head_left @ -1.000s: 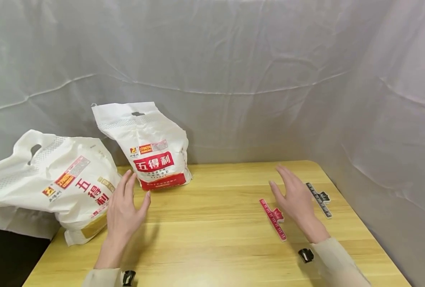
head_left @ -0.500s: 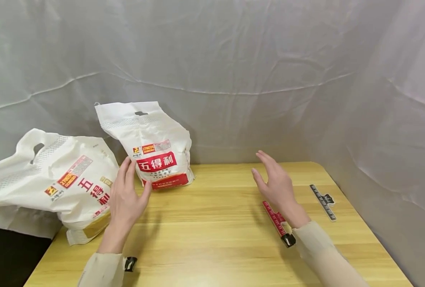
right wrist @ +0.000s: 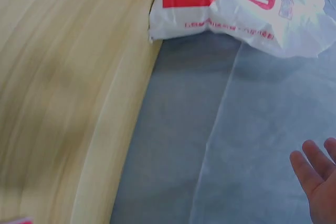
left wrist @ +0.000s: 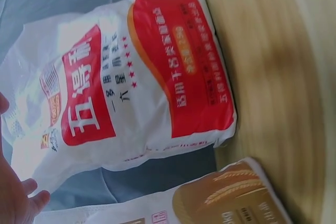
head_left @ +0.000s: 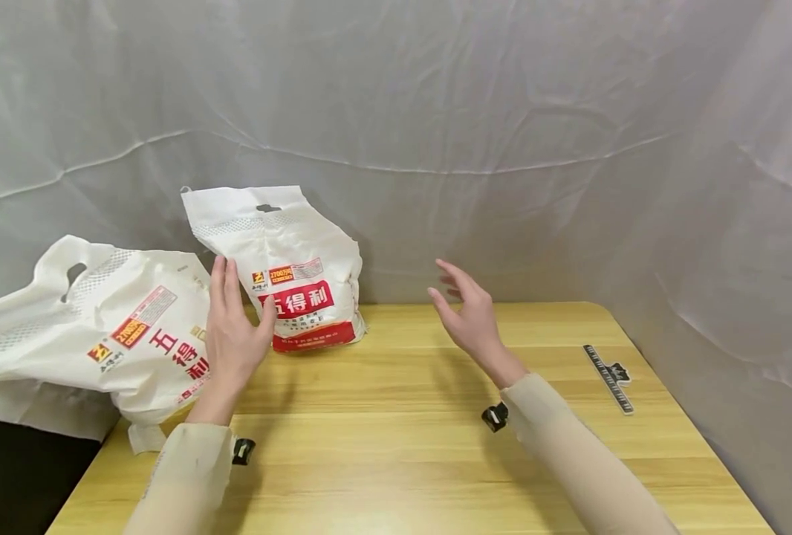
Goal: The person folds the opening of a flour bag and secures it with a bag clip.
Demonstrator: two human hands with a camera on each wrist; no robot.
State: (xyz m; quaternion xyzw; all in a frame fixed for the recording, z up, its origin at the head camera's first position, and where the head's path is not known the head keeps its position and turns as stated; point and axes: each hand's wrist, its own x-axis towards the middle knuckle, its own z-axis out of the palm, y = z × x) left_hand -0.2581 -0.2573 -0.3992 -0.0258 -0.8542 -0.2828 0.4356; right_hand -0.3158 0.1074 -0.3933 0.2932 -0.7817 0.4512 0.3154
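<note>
A white flour bag [head_left: 305, 256] with red print stands upright, slightly leaning, near the table's back edge. To its left a second white flour bag [head_left: 148, 334] lies tilted, its handle end off to the left. My left hand [head_left: 235, 327] is held up with straight fingers in front of the gap between the bags; whether it touches either cannot be told. My right hand [head_left: 469, 316] is raised over the table, fingers spread and holding nothing, well to the right of the upright bag. In the left wrist view the upright bag [left wrist: 152, 72] fills much of the picture.
A black clip [head_left: 610, 379] with ruler-like marks lies at the right of the wooden table [head_left: 382, 446]. The red clip is hidden behind the right sleeve in the head view; a red edge [right wrist: 18, 221] shows in the right wrist view. A grey curtain [head_left: 436, 89] hangs behind.
My right hand has moved left and forward, away from the clips and over towards the upright flour bag. My left hand has moved slightly forward. The bags and clips stay in place.
</note>
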